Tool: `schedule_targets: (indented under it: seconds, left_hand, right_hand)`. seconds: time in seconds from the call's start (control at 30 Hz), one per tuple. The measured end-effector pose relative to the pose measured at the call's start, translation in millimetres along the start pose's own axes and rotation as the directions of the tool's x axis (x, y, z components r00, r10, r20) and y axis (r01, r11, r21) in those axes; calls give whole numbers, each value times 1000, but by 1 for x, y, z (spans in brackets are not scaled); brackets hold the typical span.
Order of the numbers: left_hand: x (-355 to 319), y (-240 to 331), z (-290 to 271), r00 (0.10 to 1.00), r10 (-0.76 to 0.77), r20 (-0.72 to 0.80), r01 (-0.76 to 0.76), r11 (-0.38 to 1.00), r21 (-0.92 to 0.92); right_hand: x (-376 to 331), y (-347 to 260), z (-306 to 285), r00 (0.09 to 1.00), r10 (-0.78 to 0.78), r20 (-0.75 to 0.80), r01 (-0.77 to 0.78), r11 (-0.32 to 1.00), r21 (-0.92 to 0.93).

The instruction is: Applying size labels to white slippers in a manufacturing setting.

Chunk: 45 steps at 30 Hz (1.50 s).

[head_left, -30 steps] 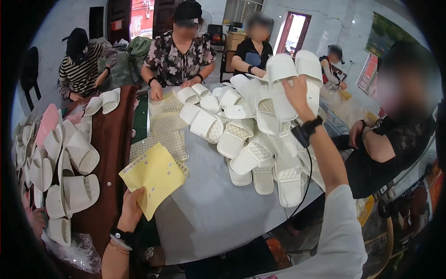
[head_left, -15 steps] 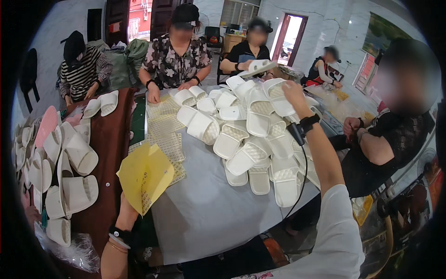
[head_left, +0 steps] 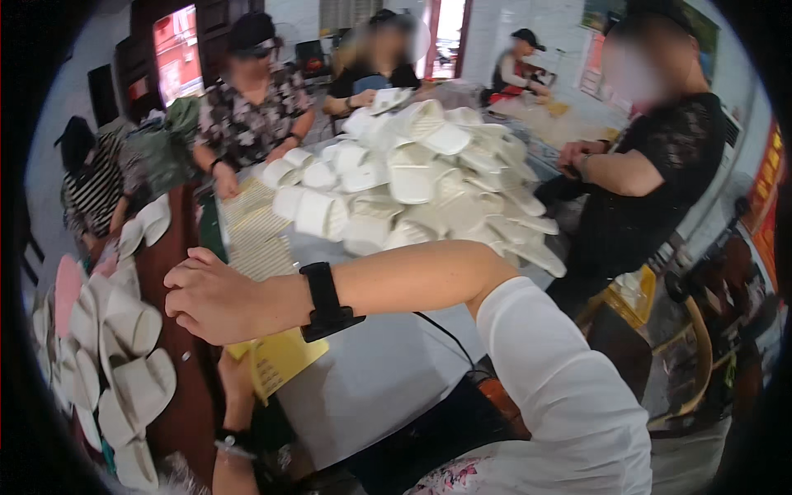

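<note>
Folded yellow paper with small printed marks, which looks like a sticker sheet (head_left: 287,360), is held in my left hand (head_left: 237,375) low at the table's left edge. My right arm reaches across in front of me, partly covering that sheet. Over the brown-covered surface, my right hand (head_left: 216,299) is closed with its fingers curled; anything in them is hidden. A large pile of white slippers (head_left: 412,173) lies beyond my right forearm. More white slippers (head_left: 142,388) are heaped to the left of my right hand.
Printed sheets (head_left: 252,227) lie along the grey table's (head_left: 371,371) left side. A pink slipper (head_left: 68,293) sits in the left heap. Two people work across the table; another person (head_left: 652,173) stands at the right. A yellow basket (head_left: 635,297) is behind the table's right side.
My right hand has left the slipper pile and swung left over the brown surface. My left hand still holds the yellow sheet, now lower in view. The view has turned right.
</note>
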<state>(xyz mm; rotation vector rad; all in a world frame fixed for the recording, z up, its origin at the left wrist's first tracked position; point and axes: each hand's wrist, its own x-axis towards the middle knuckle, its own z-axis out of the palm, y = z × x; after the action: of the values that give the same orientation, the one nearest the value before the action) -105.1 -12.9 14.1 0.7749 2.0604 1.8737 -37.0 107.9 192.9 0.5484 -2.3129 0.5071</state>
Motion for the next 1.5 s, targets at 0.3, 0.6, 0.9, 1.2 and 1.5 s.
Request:
schedule_targets:
  seconds: [0.3,0.6,0.9,1.2,1.5]
  left_hand:
    - [-1,-2,-4,1000,-3,-13,7,927,375]
    - [-1,-20,-11,989,92,117,-120,958,260]
    - [-8,-11,-8,989,4,147,-29,985,167]
    - [1,-16,-13,995,-59,81,47,989,139]
    - [13,-13,-22,998,-39,-43,34,992,-125]
  right_hand:
    - [86,-25,93,994,-41,96,12,959,284]
    - [109,-60,217,889,-110,444,60,990,124]
    - [145,-101,242,762,484,430,-593,258,763]
    - [157,-79,119,884,434,-173,8,356,934]
    - [79,-34,-29,830,152,-538,270,734,624]
